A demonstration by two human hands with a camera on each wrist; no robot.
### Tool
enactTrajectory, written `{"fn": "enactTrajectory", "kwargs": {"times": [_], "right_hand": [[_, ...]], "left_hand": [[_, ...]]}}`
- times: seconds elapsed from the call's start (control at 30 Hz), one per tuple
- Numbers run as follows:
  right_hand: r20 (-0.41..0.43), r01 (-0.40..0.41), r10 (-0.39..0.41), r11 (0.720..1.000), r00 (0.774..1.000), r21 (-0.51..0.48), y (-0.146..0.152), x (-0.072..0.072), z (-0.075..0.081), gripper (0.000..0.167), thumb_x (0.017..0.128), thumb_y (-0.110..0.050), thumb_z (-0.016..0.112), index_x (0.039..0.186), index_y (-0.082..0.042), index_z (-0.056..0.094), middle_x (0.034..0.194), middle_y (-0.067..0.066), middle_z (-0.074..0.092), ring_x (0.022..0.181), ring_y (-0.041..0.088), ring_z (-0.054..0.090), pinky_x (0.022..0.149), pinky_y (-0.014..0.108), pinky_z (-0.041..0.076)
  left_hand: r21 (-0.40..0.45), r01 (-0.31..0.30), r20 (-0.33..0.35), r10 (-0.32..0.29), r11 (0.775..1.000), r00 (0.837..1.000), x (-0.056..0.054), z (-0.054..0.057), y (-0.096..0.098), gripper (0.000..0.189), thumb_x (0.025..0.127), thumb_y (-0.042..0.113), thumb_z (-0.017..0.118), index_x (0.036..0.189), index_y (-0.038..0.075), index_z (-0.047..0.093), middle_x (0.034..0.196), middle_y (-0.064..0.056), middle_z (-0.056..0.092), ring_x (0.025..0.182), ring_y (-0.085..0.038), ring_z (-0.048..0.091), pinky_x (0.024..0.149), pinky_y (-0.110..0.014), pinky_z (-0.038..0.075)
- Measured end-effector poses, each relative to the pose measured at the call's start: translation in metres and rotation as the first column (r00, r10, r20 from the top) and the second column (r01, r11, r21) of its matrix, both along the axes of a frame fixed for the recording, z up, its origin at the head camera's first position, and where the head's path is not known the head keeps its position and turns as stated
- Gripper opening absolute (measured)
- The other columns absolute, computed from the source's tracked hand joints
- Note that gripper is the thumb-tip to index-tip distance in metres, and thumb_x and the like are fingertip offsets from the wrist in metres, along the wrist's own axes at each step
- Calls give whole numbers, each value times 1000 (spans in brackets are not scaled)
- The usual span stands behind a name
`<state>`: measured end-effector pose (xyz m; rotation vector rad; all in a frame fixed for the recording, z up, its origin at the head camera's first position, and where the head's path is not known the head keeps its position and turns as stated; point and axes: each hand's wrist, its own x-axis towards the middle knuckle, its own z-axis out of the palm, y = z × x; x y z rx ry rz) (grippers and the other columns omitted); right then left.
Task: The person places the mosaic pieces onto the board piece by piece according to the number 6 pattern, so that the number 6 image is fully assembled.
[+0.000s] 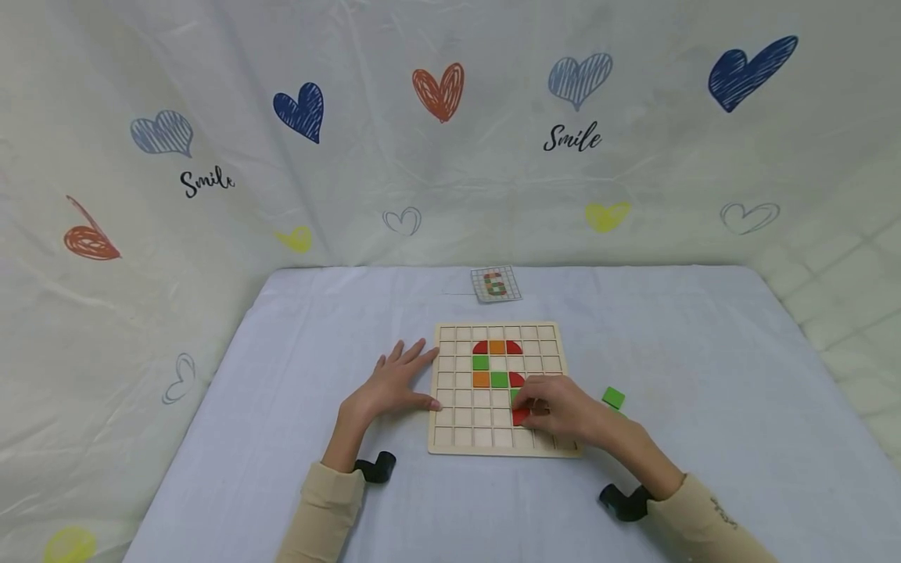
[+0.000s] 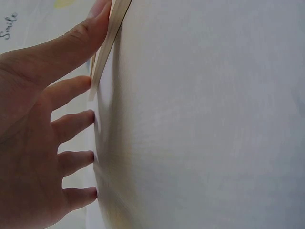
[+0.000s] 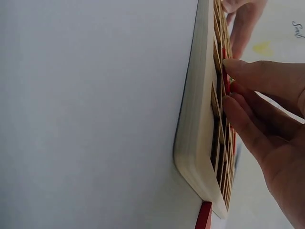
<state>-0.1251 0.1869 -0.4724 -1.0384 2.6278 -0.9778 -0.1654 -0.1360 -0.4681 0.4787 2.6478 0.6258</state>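
A wooden grid board (image 1: 461, 438) lies on the table. My left hand (image 1: 394, 383) spreads its fingers beside the board's left edge, with thumb and index fingertip touching the rim, as the left wrist view also shows. My right hand (image 1: 559, 405) is over the lower right part of the board and pinches a red tile (image 1: 521, 416) at a grid cell. Set in the grid are red rounded tiles (image 1: 480, 347), orange tiles (image 1: 482, 380) and green tiles (image 1: 499, 380). One green tile (image 1: 515, 397) is partly covered by the right fingers.
Behind the board lies a small pattern card (image 1: 496, 285) showing a 6-shaped figure. A loose green tile (image 1: 613, 397) is on the cloth right of the board, beside the right forearm. A red tile (image 3: 204, 217) lies by the board's corner in the right wrist view.
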Motion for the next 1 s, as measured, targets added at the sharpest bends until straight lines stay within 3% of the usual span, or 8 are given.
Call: {"fn": "enactTrajectory", "kwargs": {"times": [0.43, 1.0], "right_hand": [[-50, 76, -78, 996, 996, -38, 12, 6, 3, 22, 83, 1, 81, 102, -10, 76, 97, -1, 73, 82, 14, 63, 71, 25, 58], [-99, 267, -264, 963, 959, 21, 62, 18, 9, 31, 81, 4, 82, 107, -10, 74, 105, -1, 74, 89, 17, 66, 76, 30, 60]], "left_hand": [[-4, -4, 7, 4, 1000, 1000, 0, 1, 1, 98, 81, 47, 85, 162, 22, 35, 173, -7, 20, 159, -43, 5, 124, -68, 9], [-18, -10, 6, 10, 1000, 1000, 0, 0, 1, 99, 81, 48, 85, 162, 24, 35, 173, -6, 19, 160, -42, 3, 124, -68, 8]]}}
